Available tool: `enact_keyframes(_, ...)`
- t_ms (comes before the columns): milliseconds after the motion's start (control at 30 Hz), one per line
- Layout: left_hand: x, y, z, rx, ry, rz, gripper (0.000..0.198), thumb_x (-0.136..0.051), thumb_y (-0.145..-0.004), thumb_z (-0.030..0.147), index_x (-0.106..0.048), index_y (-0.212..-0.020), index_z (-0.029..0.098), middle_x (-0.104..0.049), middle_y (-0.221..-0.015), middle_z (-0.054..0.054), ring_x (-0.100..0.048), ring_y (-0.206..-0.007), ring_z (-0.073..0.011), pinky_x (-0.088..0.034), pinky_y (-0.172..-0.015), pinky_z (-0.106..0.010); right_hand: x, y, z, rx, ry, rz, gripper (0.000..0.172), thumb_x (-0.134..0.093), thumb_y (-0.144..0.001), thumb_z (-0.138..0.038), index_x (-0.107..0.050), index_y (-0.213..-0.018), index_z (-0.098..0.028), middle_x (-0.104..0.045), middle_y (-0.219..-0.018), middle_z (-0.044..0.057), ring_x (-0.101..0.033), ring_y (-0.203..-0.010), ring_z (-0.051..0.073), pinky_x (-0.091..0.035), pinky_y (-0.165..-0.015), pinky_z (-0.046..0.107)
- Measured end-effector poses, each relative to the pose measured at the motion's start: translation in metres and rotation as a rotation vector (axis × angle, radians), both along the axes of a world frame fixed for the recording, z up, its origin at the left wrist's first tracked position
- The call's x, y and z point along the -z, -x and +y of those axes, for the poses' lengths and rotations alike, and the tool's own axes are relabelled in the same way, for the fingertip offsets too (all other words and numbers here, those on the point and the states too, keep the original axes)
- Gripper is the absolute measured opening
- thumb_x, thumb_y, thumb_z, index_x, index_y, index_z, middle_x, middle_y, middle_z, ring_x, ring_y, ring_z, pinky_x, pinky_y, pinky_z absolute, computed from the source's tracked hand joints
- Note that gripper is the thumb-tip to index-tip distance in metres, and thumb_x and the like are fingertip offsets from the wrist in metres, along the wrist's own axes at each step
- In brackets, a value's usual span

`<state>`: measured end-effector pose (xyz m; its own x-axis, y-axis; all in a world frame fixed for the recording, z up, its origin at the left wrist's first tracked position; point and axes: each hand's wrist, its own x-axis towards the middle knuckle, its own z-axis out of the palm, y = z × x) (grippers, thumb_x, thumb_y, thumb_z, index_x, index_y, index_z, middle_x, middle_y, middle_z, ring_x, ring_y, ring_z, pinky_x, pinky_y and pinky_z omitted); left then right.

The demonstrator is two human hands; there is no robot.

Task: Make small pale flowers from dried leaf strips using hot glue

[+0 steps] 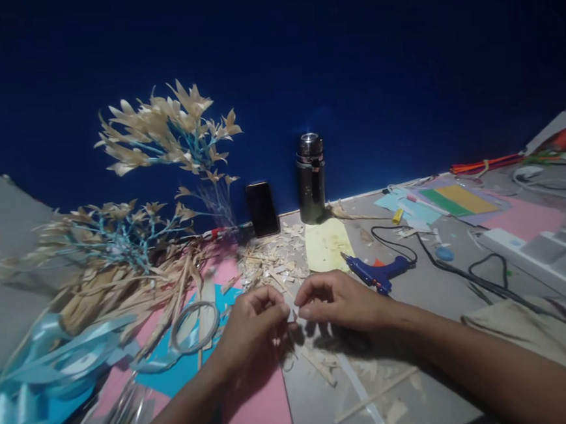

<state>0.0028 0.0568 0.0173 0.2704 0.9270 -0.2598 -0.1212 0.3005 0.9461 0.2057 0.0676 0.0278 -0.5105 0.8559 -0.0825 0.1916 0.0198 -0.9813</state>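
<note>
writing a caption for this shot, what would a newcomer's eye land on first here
Probably the spray of pale flowers on blue stems at the left, bright against the dark blue wall. Next, the dark flask standing near the wall, right of the phone. Then the left hand and right hand, fingertips close together near the centre, with a blue glue gun beyond the right one.
</note>
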Motion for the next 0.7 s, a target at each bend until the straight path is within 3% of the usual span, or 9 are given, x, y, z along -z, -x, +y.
enact_keyframes(67, 0.0, -0.003, -0.003, 0.053, -0.088, 0.114, 0.021, -0.08, -0.071, 0.028, -0.063, -0.063, 0.017, -0.064, -0.055, -0.002, -0.056, -0.05, -0.0137, -0.043, -0.051, -0.025, 0.004, 0.006, -0.003, 0.054, 0.091, 0.112, 0.029, -0.082, -0.072, -0.037, -0.069, -0.086, -0.016, -0.062, -0.067, -0.003, -0.055, -0.061, 0.011, -0.041, -0.058, 0.022)
enact_keyframes(200, -0.008, -0.002, -0.004, 0.151, -0.188, 0.215, 0.022, -0.08, -0.073, 0.033, -0.067, -0.065, 0.017, -0.066, -0.061, -0.004, -0.059, -0.059, -0.0161, -0.046, -0.057, -0.027, 0.013, 0.011, -0.006, 0.112, 0.212, 0.259, 0.035, -0.086, -0.067, -0.043, -0.066, -0.075, -0.015, -0.057, -0.057, -0.005, -0.047, -0.051, 0.007, -0.035, -0.049, 0.019)
enact_keyframes(400, -0.018, -0.002, -0.01, 0.204, 0.012, -0.031, 0.03, -0.078, -0.078, 0.046, -0.073, -0.074, 0.017, -0.073, -0.074, -0.01, -0.064, -0.063, -0.0198, -0.051, -0.061, -0.031, 0.017, 0.014, -0.007, 0.162, 0.434, 0.461, 0.042, -0.089, -0.064, -0.047, -0.063, -0.071, -0.015, -0.065, -0.059, -0.001, -0.044, -0.042, 0.004, -0.026, -0.037, 0.015)
enact_keyframes(500, -0.021, -0.002, -0.012, 0.144, 0.076, -0.104, 0.034, -0.081, -0.074, 0.052, -0.076, -0.077, 0.019, -0.075, -0.075, -0.012, -0.066, -0.063, -0.0222, -0.053, -0.06, -0.033, 0.014, 0.014, -0.005, 0.224, 0.46, 0.545, 0.043, -0.091, -0.061, -0.045, -0.061, -0.069, -0.015, -0.064, -0.059, -0.003, -0.042, -0.041, 0.003, -0.027, -0.037, 0.014)
enact_keyframes(567, -0.022, -0.003, -0.014, 0.096, 0.107, -0.093, 0.029, -0.087, -0.068, 0.045, -0.077, -0.079, 0.021, -0.076, -0.078, -0.011, -0.069, -0.068, -0.0248, -0.054, -0.06, -0.034, 0.012, 0.013, -0.004, 0.227, 0.465, 0.574, 0.044, -0.091, -0.06, -0.045, -0.061, -0.07, -0.016, -0.065, -0.062, -0.003, -0.043, -0.042, 0.003, -0.028, -0.037, 0.014)
enact_keyframes(700, -0.017, -0.014, -0.031, -0.048, 0.086, -0.025, 0.024, -0.09, -0.063, 0.036, -0.074, -0.075, 0.022, -0.072, -0.07, -0.005, -0.064, -0.06, -0.0189, -0.051, -0.056, -0.03, 0.014, 0.012, -0.005, 0.207, 0.463, 0.559, 0.042, -0.09, -0.064, -0.045, -0.061, -0.072, -0.016, -0.066, -0.063, -0.003, -0.044, -0.042, 0.003, -0.028, -0.037, 0.014)
